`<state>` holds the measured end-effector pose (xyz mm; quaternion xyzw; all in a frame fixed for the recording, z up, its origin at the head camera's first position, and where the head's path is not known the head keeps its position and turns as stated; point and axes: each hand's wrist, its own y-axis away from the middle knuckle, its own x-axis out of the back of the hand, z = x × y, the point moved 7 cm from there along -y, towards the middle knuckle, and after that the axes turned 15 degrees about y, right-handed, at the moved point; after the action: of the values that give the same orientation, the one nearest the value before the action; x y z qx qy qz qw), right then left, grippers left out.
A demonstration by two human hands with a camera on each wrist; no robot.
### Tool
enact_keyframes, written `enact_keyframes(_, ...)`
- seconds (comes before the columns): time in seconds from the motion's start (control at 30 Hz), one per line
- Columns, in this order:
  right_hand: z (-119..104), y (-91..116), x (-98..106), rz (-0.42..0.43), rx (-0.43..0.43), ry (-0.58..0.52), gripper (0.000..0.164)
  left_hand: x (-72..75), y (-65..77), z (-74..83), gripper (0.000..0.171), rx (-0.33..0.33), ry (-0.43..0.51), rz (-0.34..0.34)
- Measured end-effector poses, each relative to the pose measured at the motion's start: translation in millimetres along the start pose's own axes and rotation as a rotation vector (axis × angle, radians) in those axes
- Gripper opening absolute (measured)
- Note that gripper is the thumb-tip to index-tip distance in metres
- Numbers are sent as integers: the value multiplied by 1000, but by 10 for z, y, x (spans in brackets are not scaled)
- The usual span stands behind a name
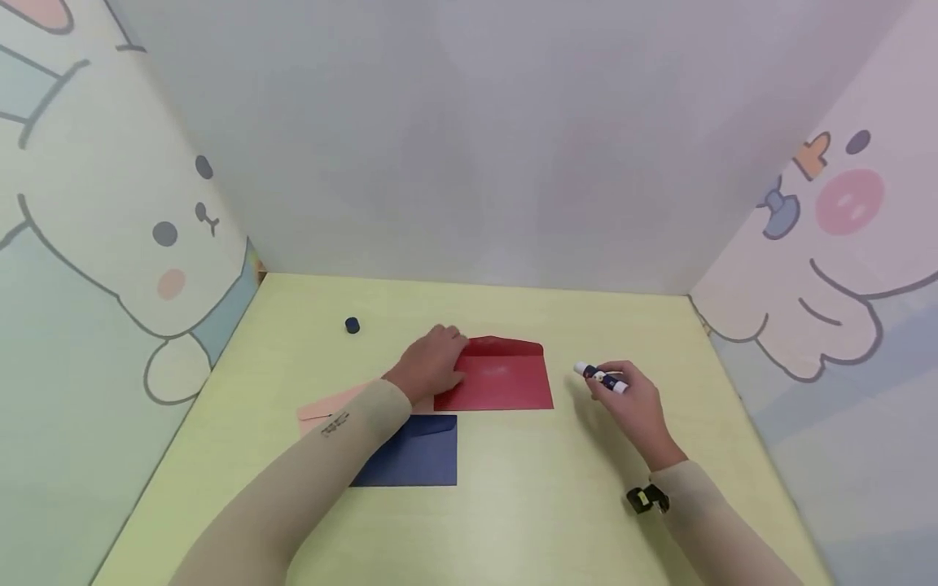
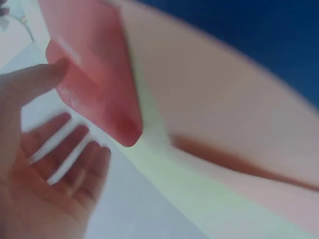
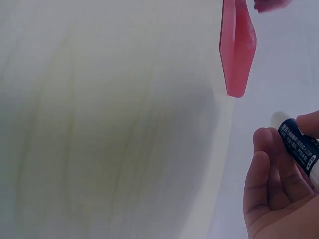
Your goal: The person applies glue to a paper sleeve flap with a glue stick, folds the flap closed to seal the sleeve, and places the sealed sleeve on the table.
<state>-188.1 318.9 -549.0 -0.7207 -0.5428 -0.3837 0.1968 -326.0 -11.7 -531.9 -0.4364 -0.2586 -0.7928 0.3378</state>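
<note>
A red envelope (image 1: 501,382) lies on the table with its flap unfolded toward the back. At its left end is my left hand (image 1: 432,362); in the left wrist view the thumb (image 2: 47,77) overlaps the envelope near the flap, the other fingers loosely spread beside it. My right hand (image 1: 636,407), off to the envelope's right, pinches a dark-labelled glue stick (image 1: 589,372) between thumb and fingers. Its uncapped white tip points left in the head view.
Under my left forearm are a navy envelope (image 1: 425,460) and a pink envelope (image 1: 322,404), partly hidden. A small dark cap (image 1: 352,325) stands at the back left of the table (image 1: 557,505). Walls with cartoon animals enclose the table.
</note>
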Motion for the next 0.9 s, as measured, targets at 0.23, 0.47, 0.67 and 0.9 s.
enact_keyframes(0.23,34,47,47,29,-8,5,43,-43,-186,97,59,-1,-113,3)
enact_keyframes(0.47,104,72,119,62,-3,-3,41,-152,-152,245,30,-34,-158,2)
enact_keyframes(0.67,119,75,142,57,-3,-17,44,-306,-151,162,23,101,-76,-122)
enact_keyframes(0.9,129,84,147,54,-19,-29,46,-275,-238,124,23,245,112,-165)
